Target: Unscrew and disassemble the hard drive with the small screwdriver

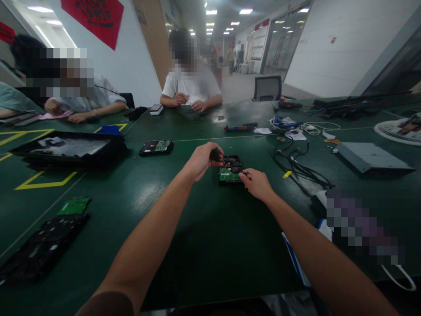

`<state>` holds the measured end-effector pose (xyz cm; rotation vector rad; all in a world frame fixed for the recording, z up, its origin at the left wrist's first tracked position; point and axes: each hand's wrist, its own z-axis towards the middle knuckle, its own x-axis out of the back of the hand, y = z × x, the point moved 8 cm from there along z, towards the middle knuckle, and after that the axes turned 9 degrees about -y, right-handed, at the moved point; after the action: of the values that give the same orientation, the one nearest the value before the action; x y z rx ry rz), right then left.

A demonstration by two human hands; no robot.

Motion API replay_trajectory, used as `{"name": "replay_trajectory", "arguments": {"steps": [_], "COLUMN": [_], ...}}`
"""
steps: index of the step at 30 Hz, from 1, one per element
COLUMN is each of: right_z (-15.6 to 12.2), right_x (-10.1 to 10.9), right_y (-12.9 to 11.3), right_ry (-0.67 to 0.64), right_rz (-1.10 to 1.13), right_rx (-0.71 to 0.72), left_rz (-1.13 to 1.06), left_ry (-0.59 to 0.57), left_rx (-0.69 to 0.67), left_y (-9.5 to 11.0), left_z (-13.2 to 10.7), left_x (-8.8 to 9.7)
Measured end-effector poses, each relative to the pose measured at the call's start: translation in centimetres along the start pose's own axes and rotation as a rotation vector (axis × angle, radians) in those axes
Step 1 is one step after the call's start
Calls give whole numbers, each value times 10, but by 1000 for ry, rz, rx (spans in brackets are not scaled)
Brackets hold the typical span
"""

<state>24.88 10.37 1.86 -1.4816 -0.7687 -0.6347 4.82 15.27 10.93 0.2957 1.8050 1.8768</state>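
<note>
A hard drive (pixel 230 176) lies on the green table in front of me, its green circuit board and dark metal underside facing up. My right hand (pixel 257 183) pinches the drive's right edge between thumb and fingers. Above the drive's far left corner, my left hand (pixel 204 161) is bent at the wrist, its fingers curled together and pointing down at the drive. A dark patch shows between those fingers; whether it is a small object or the table behind, I cannot make out.
Another hard drive (pixel 155 147) sits further left, near a black tray (pixel 69 147). Black drive parts (pixel 42 245) lie at the near left. To the right are black cables (pixel 301 169), a grey metal box (pixel 375 157) and a screwdriver-like tool (pixel 240 127). Co-workers sit across the table.
</note>
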Motion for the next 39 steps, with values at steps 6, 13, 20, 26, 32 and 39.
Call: {"name": "replay_trajectory", "arguments": {"steps": [6, 13, 20, 26, 32, 39], "right_z": [1, -2, -2, 4, 7, 8], "right_x": [0, 3, 3, 5, 5, 0], "right_y": [1, -6, -7, -2, -1, -1], "right_ry": [23, 11, -15, 19, 39, 65], "right_rz": [-13, -59, -42, -79, -122, -158], "right_rx": [6, 0, -34, -38, -25, -5], "left_rz": [1, 5, -8, -9, -3, -31], "left_ry": [5, 16, 19, 11, 40, 37], "left_rx": [-17, -34, -26, -32, -33, -65], "left_y": [-2, 1, -2, -2, -1, -4], "left_z": [1, 0, 1, 1, 1, 4], "left_x": [0, 1, 3, -1, 0, 4]}}
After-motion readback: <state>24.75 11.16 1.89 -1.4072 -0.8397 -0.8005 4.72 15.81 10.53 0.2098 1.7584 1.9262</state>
